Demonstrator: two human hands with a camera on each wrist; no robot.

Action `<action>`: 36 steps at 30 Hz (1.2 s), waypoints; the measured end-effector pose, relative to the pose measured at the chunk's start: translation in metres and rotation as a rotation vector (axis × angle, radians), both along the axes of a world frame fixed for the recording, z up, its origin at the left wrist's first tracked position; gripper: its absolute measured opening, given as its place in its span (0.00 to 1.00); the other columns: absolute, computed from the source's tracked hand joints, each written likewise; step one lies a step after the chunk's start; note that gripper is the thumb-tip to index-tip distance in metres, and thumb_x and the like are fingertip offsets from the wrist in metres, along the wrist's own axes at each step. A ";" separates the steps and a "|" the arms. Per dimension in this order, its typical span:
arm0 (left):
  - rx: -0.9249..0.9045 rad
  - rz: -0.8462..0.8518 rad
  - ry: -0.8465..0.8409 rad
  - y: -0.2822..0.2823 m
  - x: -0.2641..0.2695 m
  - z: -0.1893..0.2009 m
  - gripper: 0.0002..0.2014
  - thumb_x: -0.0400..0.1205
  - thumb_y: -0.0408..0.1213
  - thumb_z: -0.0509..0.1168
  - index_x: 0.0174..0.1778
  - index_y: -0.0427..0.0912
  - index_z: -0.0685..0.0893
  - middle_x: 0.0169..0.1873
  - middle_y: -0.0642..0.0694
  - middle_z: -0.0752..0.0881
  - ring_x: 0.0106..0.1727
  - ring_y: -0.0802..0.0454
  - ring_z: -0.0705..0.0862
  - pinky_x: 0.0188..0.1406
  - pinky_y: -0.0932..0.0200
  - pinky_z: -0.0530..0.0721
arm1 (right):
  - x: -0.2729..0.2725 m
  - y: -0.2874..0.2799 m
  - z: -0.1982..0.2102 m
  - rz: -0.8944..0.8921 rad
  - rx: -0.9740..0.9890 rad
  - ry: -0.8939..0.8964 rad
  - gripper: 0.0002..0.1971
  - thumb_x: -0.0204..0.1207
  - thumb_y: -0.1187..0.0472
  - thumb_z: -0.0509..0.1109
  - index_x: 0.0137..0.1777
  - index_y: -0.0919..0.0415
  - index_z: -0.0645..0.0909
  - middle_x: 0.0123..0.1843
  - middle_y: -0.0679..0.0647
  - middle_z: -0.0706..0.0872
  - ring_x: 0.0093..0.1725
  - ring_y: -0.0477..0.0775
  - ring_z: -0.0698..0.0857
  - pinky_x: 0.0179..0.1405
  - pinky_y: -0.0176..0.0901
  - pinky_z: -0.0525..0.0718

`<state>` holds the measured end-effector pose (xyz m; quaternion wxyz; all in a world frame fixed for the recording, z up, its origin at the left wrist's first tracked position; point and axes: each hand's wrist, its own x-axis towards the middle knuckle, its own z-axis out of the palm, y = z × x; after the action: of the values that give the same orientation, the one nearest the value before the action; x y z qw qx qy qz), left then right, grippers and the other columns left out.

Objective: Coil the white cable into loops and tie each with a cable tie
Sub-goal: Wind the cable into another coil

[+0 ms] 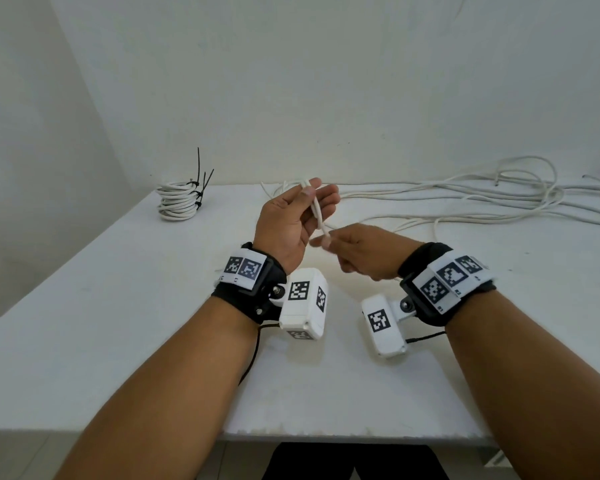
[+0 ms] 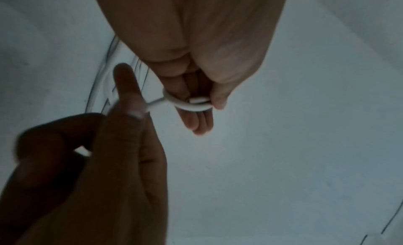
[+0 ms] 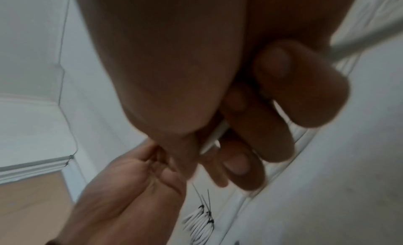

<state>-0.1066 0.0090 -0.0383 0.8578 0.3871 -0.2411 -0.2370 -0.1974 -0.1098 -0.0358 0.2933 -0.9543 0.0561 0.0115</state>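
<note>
My right hand hides the white cable end it pinches; left hand pinches it too. Finished coils far left: count unclear.

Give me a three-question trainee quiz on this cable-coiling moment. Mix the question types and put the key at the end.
1. True or false: both hands hold the white cable.
2. Multiple choice: the finished coils stacked at the table's far left are bound with A) white tape B) black cable ties C) nothing.
3. Fill in: the loose cable not yet coiled lies on the far ______ side of the table.

Key
1. True: the left hand pinches it between thumb and fingers, and the right hand grips it lower down.
2. B; the tie tails stick upward.
3. Right.
</note>
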 end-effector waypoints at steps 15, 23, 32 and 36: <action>1.026 -0.079 -0.809 0.009 0.005 -0.013 0.13 0.81 0.34 0.61 0.40 0.31 0.89 0.32 0.44 0.91 0.31 0.53 0.84 0.35 0.60 0.81 | -0.011 -0.002 0.006 0.024 -0.084 -0.351 0.05 0.68 0.57 0.80 0.35 0.55 0.87 0.27 0.43 0.84 0.26 0.39 0.78 0.28 0.30 0.74; 0.604 -0.212 -0.422 0.012 -0.003 -0.004 0.18 0.87 0.34 0.54 0.44 0.29 0.88 0.19 0.47 0.75 0.23 0.53 0.70 0.28 0.65 0.71 | -0.012 -0.036 0.004 -0.071 0.195 -0.605 0.06 0.71 0.53 0.81 0.39 0.54 0.91 0.31 0.47 0.89 0.32 0.47 0.83 0.37 0.42 0.81; 0.067 -0.313 -0.066 0.010 -0.006 0.003 0.17 0.89 0.29 0.50 0.57 0.27 0.84 0.36 0.41 0.88 0.35 0.54 0.87 0.40 0.65 0.87 | -0.009 -0.034 -0.006 -0.122 0.145 -0.219 0.20 0.85 0.40 0.57 0.48 0.43 0.91 0.28 0.46 0.83 0.25 0.42 0.75 0.37 0.38 0.76; 0.111 -0.141 -0.033 0.003 -0.001 -0.002 0.14 0.89 0.28 0.51 0.61 0.26 0.79 0.38 0.40 0.90 0.36 0.52 0.88 0.42 0.65 0.87 | -0.003 -0.017 -0.004 -0.041 -0.030 -0.041 0.22 0.86 0.41 0.55 0.54 0.51 0.89 0.30 0.47 0.81 0.26 0.43 0.76 0.39 0.39 0.75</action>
<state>-0.1074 0.0122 -0.0402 0.8122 0.4198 -0.2684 -0.3035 -0.2008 -0.1271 -0.0400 0.2803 -0.9572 0.0699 -0.0152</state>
